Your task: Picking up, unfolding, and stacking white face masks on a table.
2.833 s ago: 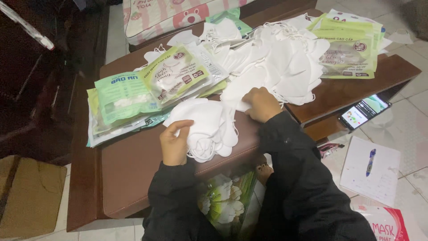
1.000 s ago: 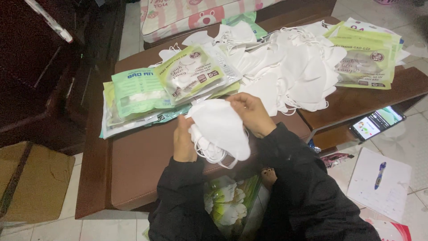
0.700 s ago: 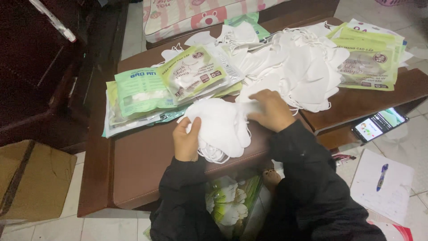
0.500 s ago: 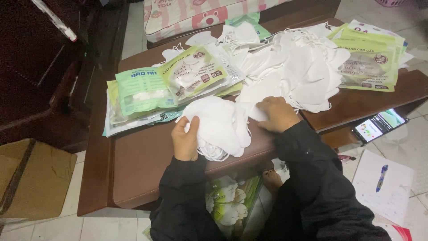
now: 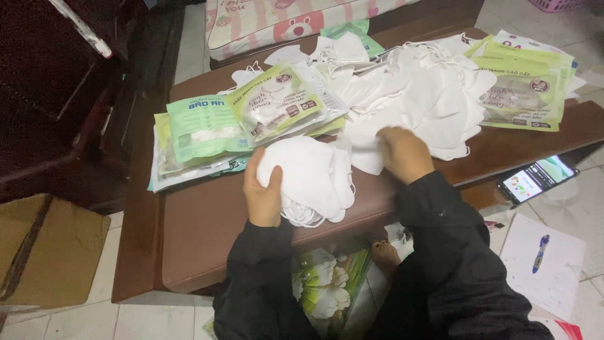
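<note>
A stack of folded white face masks [image 5: 309, 179] is held against the brown counter [image 5: 201, 233] by the left hand [image 5: 263, 192], whose grip is curled partway shut around the stack's left edge, the thumb lying on top and the fingers tucked at the side. The stack's ear loops are seen spilling out just below that grip, over the counter's near edge. The right hand [image 5: 404, 153] is laid palm down just to the right of the stack, on the near rim of a large loose heap of white masks [image 5: 421, 101]; its fingers are bent and pressed into the heap, but whether a single mask is pinched in that grip cannot be told, since the fingertips are hidden under the knuckles. Beyond the left grip, green and clear sealed mask packets [image 5: 239, 126] are piled in overlapping layers, touching the far edge of the held stack. Well beyond and to the right of the right grip, a second pile of green packets [image 5: 522, 85] is set at the counter's far corner. To the right of that grip, on a lower ledge, a phone with a lit screen [image 5: 536, 179] is lying. Nearer the body on the right, a white sheet of paper [image 5: 547, 264] with a pen [image 5: 540, 253] on it rests on the tiled floor. Both arms are covered by black sleeves [image 5: 453, 252]. A cardboard box [image 5: 44, 252] stands on the floor well to the left of the left grip.
</note>
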